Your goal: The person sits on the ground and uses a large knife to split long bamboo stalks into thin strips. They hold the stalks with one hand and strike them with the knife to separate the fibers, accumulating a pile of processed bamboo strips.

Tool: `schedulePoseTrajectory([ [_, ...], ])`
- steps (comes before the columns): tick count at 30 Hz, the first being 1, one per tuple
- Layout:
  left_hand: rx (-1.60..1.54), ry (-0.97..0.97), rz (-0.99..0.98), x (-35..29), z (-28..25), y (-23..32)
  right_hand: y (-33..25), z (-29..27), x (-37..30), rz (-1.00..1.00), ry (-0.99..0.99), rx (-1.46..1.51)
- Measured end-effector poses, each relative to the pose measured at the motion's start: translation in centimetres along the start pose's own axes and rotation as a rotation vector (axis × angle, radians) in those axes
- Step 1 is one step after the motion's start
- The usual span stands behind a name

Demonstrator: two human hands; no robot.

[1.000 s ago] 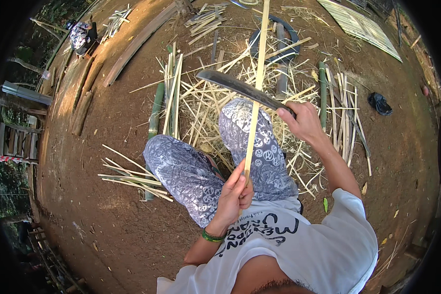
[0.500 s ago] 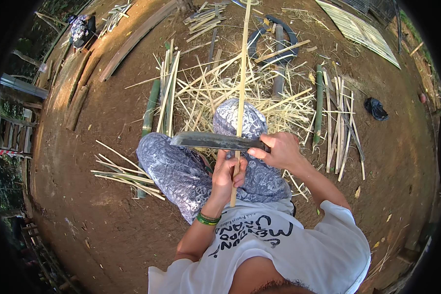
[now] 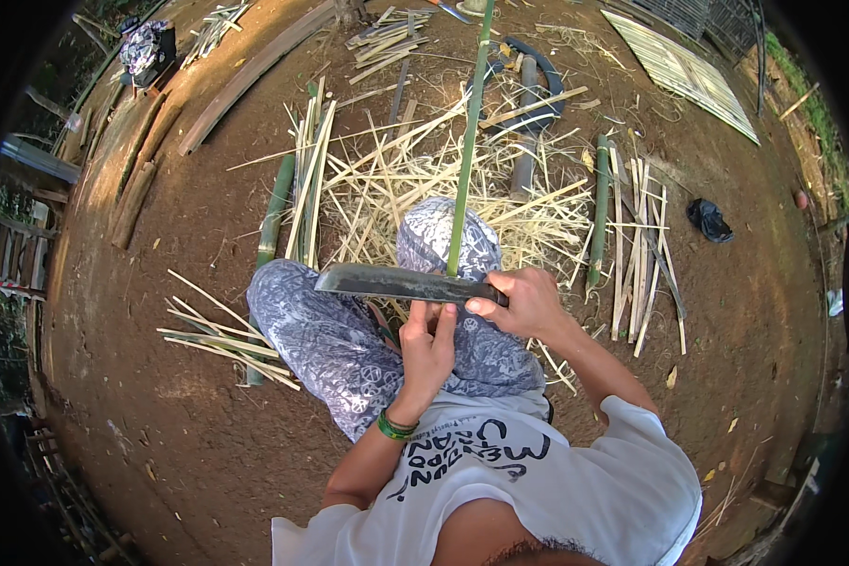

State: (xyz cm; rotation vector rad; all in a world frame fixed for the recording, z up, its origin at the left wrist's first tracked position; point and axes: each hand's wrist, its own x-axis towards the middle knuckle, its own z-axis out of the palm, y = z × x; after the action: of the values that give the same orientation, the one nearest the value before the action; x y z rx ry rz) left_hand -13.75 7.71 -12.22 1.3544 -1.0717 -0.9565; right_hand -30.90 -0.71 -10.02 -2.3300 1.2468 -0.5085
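Note:
A long bamboo strip [image 3: 467,160], green face showing, points away from me over my knee. Its near end goes out of sight behind the blade of a machete [image 3: 377,282], which lies crosswise over it with the tip to the left. My right hand [image 3: 530,304] is closed round the machete's dark handle, thumb along its near side. Just on the near side of the blade, my left hand [image 3: 427,354] has thumb and fingertips raised and closed at the strip's near end; the blade partly hides this grip.
Split bamboo strips and shavings [image 3: 377,198] litter the ground ahead. Green bamboo pieces lie at left [image 3: 274,212] and right [image 3: 600,212]. Further off are a dark ring [image 3: 555,108], a slatted bamboo panel [image 3: 684,75] and a black plastic bag [image 3: 708,220]. More strips [image 3: 226,340] lie beside my left knee.
The bamboo strip has turned from its pale face to its green face. Its near end no longer sticks out below my left hand. The machete stays crosswise in my right hand.

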Motion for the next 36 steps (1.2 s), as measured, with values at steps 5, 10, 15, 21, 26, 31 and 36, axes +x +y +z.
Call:
schedulePoseTrajectory([
  [5, -0.192, -0.045, 0.016, 0.2, 0.2, -1.2, 0.4, 0.7, 0.1, -0.045, 0.059, 0.011],
  [10, -0.715, -0.333, -0.520, -0.8, -1.8, 2.9, 0.0, 0.6, -0.2, -0.019, 0.031, 0.035],
  [15, -0.885, -0.322, -0.590, -1.4, -2.5, 2.0, -1.2, 0.2, 0.0, -0.009, 0.062, -0.022],
  [21, -0.840, -0.220, -0.553, 0.4, -1.5, 3.2, -1.4, -0.3, 0.4, -0.008, 0.050, 0.003],
  [26, -0.751, -0.292, -0.526, 1.2, -1.2, 1.8, -1.3, -0.7, 0.6, 0.019, 0.021, -0.050],
  [31, -0.707, -0.221, -0.448, 2.1, -0.3, 1.3, -0.8, -0.7, 1.6, 0.034, -0.035, -0.089],
  [36, -0.789, -0.265, -0.448, 2.2, -0.4, 0.6, 0.0, -0.1, 2.5, -0.020, -0.052, -0.102],
])
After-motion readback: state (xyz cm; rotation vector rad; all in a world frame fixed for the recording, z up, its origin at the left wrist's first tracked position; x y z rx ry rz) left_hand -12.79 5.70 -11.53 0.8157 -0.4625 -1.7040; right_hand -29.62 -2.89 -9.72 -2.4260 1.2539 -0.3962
